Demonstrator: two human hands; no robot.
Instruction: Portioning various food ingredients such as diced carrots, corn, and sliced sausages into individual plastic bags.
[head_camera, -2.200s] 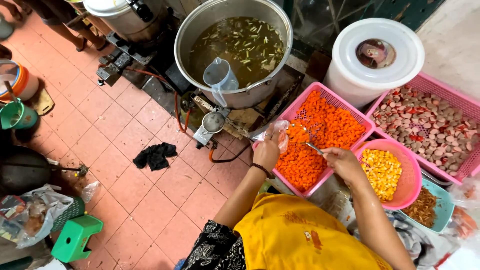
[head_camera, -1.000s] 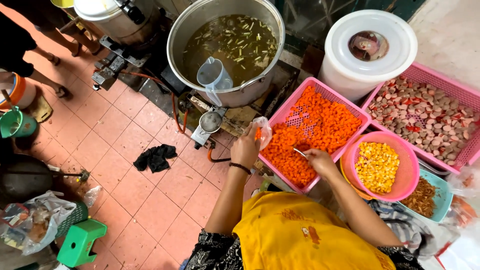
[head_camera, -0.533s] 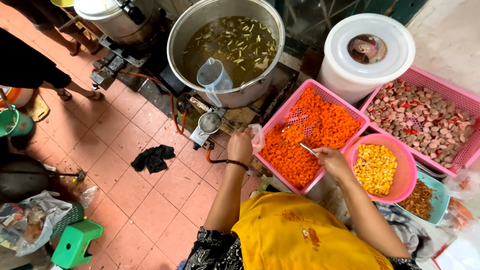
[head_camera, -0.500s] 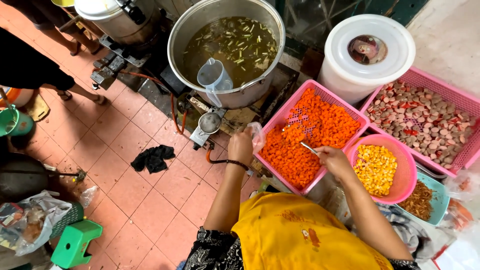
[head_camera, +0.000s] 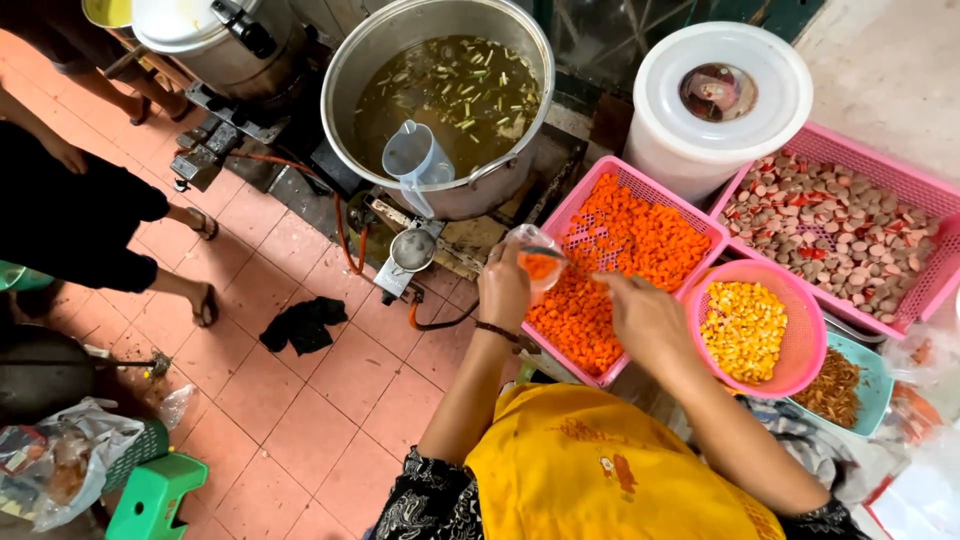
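Your left hand (head_camera: 503, 290) holds a small clear plastic bag (head_camera: 538, 262) with some diced carrot already in it, fingers curled around its mouth, over the near-left edge of the pink rectangular plastic basket of diced orange carrot (head_camera: 676, 205). Your right hand (head_camera: 645, 315) lies over the carrot pile just right of the bag, fingers pressed together and pointing toward it; you cannot tell whether they pinch anything. To the right sits a round pink bowl of yellow corn kernels (head_camera: 790, 290), and beyond it a second pink basket of sliced sausage (head_camera: 905, 185). Far left of the baskets stands a large steel pot of broth (head_camera: 350, 85) with 1 clear plastic jug (head_camera: 417, 160) hung inside.
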